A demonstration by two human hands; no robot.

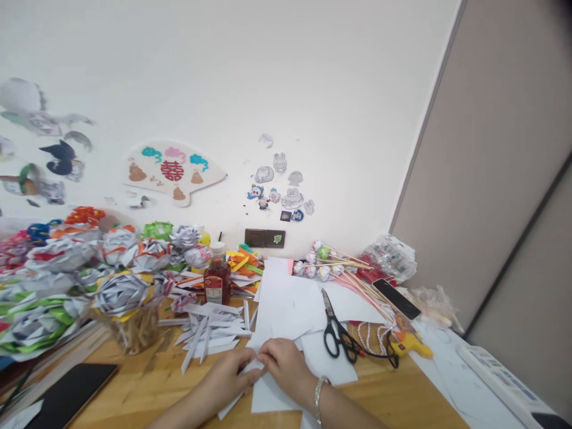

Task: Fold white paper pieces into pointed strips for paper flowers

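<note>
Close together at the front of the table, my left hand (231, 374) and my right hand (286, 364) meet with fingertips pinched. Between them is a white paper strip (253, 365), mostly covered by the fingers. Under and behind my right hand lie white paper sheets (281, 310). To the right, black-handled scissors (338, 336) rest on the paper with their blades pointing away. A pile of cut white paper strips (214, 326) sits behind my left hand. A silver bracelet (319, 393) circles my right wrist.
A bottle of reddish liquid (217, 283) stands behind the strips. Folded paper flowers (58, 286) crowd the left, one above a clear cup (134, 333). A black tablet-like slab (74, 393) lies front left. On the right are a phone (396, 298), wrapped lollipops (324, 272) and a yellow glue gun (413, 344).
</note>
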